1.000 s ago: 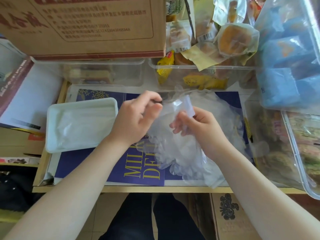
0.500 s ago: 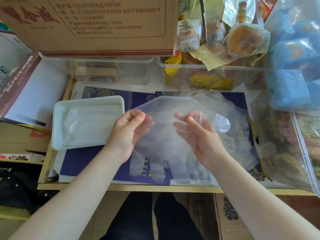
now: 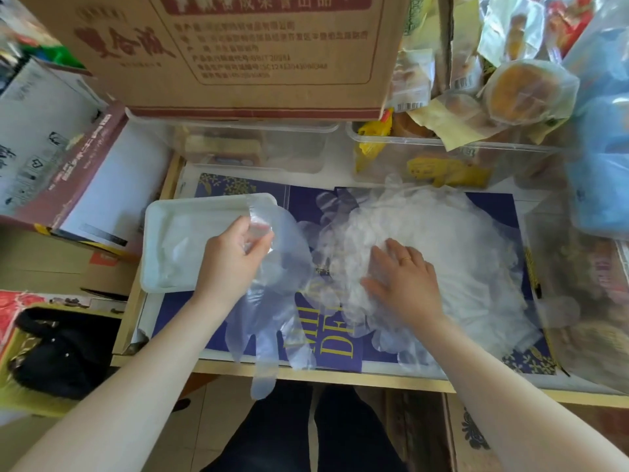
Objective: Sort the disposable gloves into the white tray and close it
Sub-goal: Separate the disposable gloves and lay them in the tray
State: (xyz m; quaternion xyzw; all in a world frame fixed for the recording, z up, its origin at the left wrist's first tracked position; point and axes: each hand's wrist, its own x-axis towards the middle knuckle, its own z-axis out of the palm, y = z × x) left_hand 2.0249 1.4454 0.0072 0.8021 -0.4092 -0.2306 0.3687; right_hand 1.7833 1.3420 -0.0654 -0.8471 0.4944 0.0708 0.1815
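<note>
The white tray (image 3: 155,253) lies open at the left of the blue printed sheet, with clear gloves inside it. My left hand (image 3: 231,258) pinches the cuff of one clear disposable glove (image 3: 275,311) at the tray's right edge; the glove's fingers hang down past the table's front edge. A loose pile of clear gloves (image 3: 452,253) covers the sheet's middle and right. My right hand (image 3: 403,279) rests on that pile with its fingers spread. No lid for the tray is visible.
A big cardboard box (image 3: 238,52) stands at the back over clear plastic bins (image 3: 442,155) of wrapped snacks. Blue packets (image 3: 602,172) and another clear bin (image 3: 585,287) crowd the right. Boxes and a black bag (image 3: 61,352) sit left of the table.
Both hands held the glove spread between them; now the right hand has let go and dropped onto the pile, while the left hand has carried the glove leftward to the tray's edge.
</note>
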